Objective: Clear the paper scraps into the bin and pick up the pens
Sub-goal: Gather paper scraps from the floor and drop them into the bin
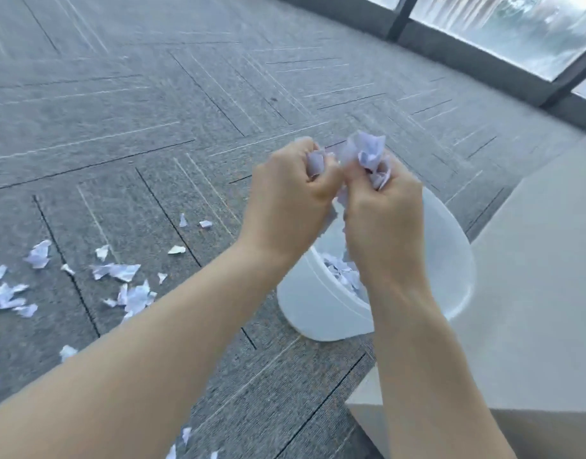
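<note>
Left hand [290, 193] and right hand [382, 207] are both fisted tight on a crumpled paper wad [367, 154], held above the white bin [450, 233]. The bin sits on the carpet [152, 111] against the grey block [533, 260], some scraps already inside. Risk: thin, light pieces slip from the fists and flutter past the rim. Loose scraps [125, 271], jagged and pale, litter the carpet's left side. Carpet ribbed, grippy. No pens visible.
</note>
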`<action>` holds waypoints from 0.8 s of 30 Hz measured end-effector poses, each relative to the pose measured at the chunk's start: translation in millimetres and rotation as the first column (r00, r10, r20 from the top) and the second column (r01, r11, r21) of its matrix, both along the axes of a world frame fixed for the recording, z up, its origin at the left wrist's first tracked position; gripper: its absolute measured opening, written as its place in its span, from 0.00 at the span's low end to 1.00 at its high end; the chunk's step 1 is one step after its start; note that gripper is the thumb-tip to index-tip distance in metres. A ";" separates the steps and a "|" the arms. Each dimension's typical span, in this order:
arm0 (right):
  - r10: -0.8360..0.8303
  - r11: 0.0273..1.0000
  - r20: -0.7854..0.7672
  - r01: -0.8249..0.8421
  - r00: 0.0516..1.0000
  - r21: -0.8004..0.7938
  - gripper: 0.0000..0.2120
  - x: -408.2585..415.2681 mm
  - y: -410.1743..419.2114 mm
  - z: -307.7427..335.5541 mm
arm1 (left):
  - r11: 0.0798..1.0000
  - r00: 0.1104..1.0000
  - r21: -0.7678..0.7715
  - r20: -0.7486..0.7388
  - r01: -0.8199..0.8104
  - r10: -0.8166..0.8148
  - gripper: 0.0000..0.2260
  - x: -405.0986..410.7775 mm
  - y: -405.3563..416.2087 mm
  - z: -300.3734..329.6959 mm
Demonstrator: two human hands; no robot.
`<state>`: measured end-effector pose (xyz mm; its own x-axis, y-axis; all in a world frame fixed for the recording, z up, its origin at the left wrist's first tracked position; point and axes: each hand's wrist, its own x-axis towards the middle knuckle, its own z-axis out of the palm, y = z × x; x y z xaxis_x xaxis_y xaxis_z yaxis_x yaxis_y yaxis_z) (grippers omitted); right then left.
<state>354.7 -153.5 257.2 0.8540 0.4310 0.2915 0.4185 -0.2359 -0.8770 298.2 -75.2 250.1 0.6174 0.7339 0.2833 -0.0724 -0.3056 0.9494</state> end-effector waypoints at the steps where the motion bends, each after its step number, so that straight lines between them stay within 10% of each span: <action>1: -0.086 0.996 0.001 0.086 0.996 -0.003 0.18 12.4 -7.9 -0.4 | 0.999 0.999 -0.041 -0.014 0.034 -0.035 0.13 20.7 -6.2 1.5; 5: -0.312 0.948 -0.070 0.306 0.948 -0.082 0.07 37.2 -30.1 -19.3 | 0.989 0.939 -0.075 -0.310 0.131 -0.148 0.09 72.8 -28.1 -8.4; 9: -0.394 0.912 -0.173 0.360 0.903 -0.197 0.24 37.9 -45.1 -20.7 | 0.953 0.700 0.017 -0.683 0.304 -0.211 0.21 81.3 -26.8 -21.9; 17: -0.100 0.970 -0.018 0.102 0.995 0.222 0.11 -16.7 -2.5 -9.5 | 0.996 0.998 -0.070 -0.024 0.053 -0.055 0.11 1.7 5.2 -17.7; 20: 0.151 0.967 0.061 -0.160 0.987 0.197 0.07 -59.0 36.3 -39.3 | 0.990 0.989 -0.079 -0.104 -0.115 0.106 0.11 -59.3 25.9 -62.9; 24: 0.485 0.858 0.074 -0.458 0.871 -0.233 0.06 -118.4 83.7 -131.1 | 0.944 0.842 -0.089 -0.484 -0.318 0.238 0.10 -156.3 55.2 -155.1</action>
